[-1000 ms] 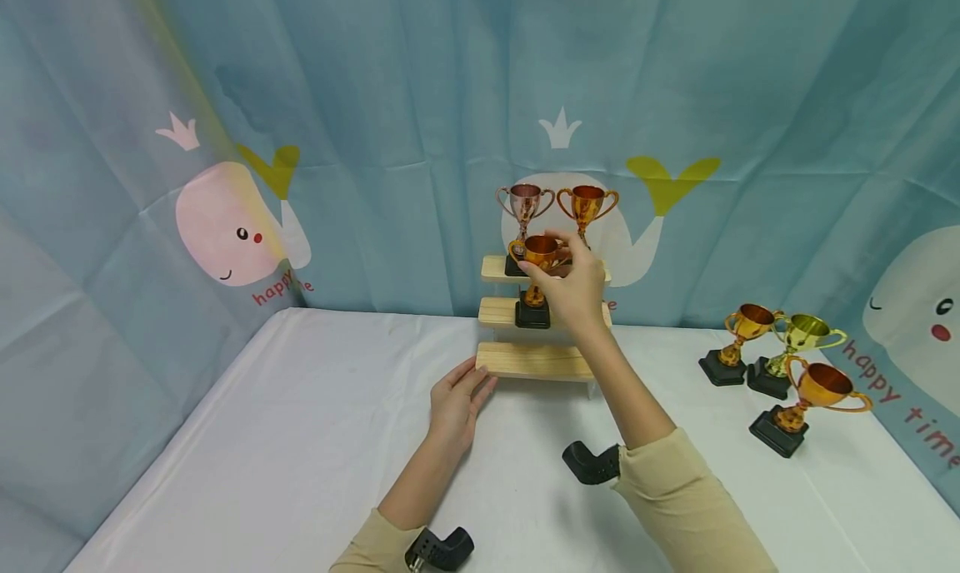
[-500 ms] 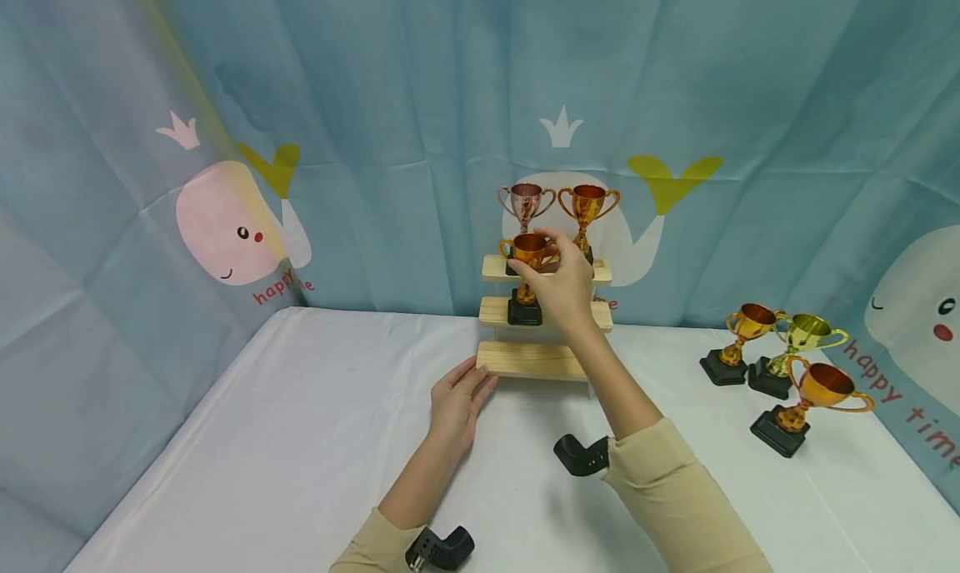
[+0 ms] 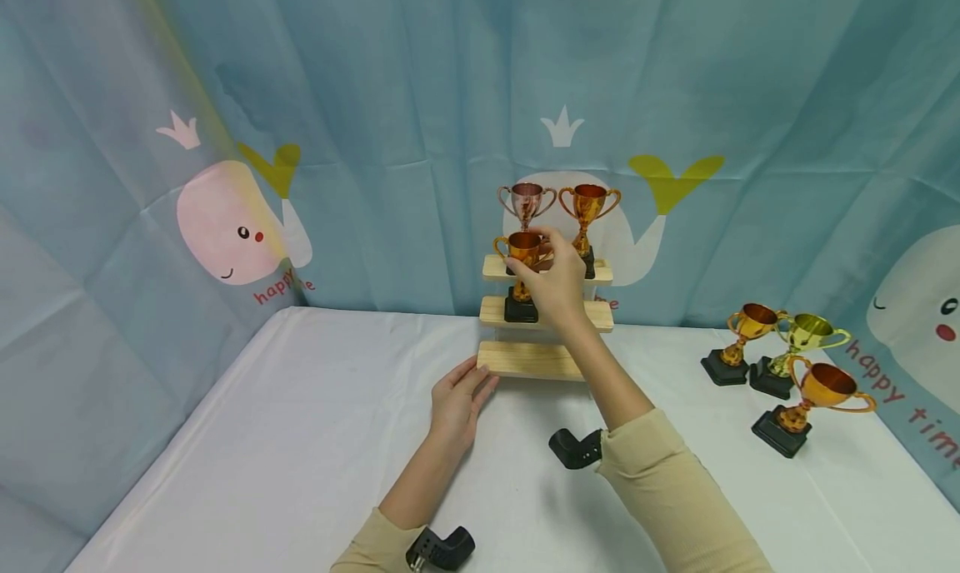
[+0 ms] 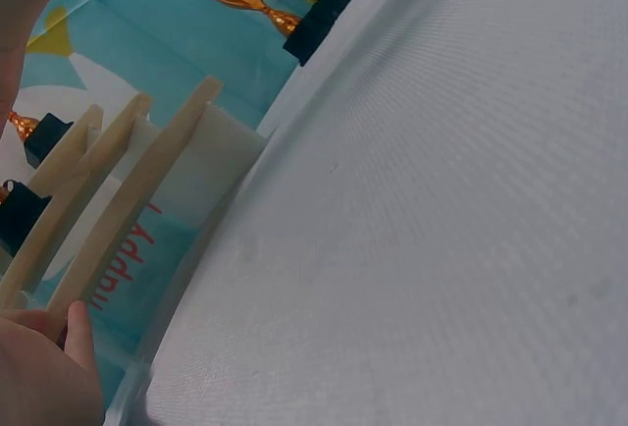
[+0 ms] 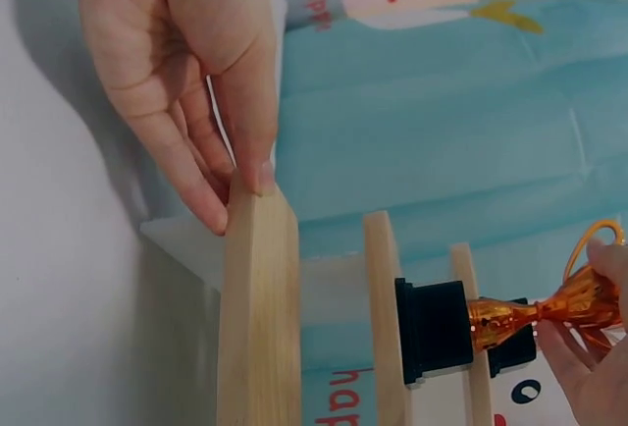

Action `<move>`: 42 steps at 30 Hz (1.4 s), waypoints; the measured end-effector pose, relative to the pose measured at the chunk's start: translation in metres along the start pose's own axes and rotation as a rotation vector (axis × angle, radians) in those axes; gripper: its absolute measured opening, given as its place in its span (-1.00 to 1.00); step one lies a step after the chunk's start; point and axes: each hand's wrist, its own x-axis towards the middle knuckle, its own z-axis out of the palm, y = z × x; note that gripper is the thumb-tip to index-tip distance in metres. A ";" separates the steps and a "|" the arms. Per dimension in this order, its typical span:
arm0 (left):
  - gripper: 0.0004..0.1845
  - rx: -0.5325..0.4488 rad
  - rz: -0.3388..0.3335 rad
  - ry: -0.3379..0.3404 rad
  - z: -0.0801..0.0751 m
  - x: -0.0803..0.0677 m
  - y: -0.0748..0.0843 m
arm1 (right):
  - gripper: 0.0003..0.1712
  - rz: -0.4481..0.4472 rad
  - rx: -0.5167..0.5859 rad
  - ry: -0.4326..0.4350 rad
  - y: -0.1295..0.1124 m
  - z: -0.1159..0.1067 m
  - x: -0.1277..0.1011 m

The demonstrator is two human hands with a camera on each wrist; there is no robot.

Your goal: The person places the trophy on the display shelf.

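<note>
The pale wooden stand [image 3: 492, 310] has three boards, like steps. The left hand [image 3: 453, 406] pinches the left end of its lowest board [image 3: 528, 361] between thumb and fingers. The right hand [image 3: 558, 288] pinches the cup of a trophy [image 3: 521, 248], which stands upright on the left part of the middle board [image 3: 601, 314]. This trophy is shiny orange-gold, with black, blocky base [image 5: 437, 328], narrow stem and thin curved handle [image 5: 572, 249].

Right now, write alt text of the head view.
A person's right hand holds an orange-gold trophy at the middle shelf of a wooden stand; the left hand grips the bottom shelf. Two trophies top the stand; three more are at right.
</note>
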 end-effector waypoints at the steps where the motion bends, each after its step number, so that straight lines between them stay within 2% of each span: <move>1: -0.49 0.000 -0.001 0.002 0.000 0.000 0.000 | -0.36 -0.002 0.000 0.001 0.000 0.000 0.000; 11: -0.48 0.000 -0.002 0.004 0.001 0.000 0.000 | -0.33 -0.024 0.002 0.006 0.003 0.001 0.001; 19: -0.50 0.013 -0.010 0.015 0.000 -0.001 0.000 | -0.27 -0.010 0.011 -0.028 0.005 -0.004 0.000; 24: -0.49 0.013 -0.012 0.017 0.000 -0.001 0.000 | -0.25 0.002 0.017 -0.020 0.005 -0.010 -0.003; 36: -0.49 0.014 -0.007 0.015 0.000 -0.001 0.000 | -0.24 0.028 0.060 -0.009 0.010 -0.029 -0.022; 42: -0.50 0.020 -0.007 0.015 0.001 -0.001 0.000 | -0.22 0.013 0.073 0.006 0.013 -0.035 -0.031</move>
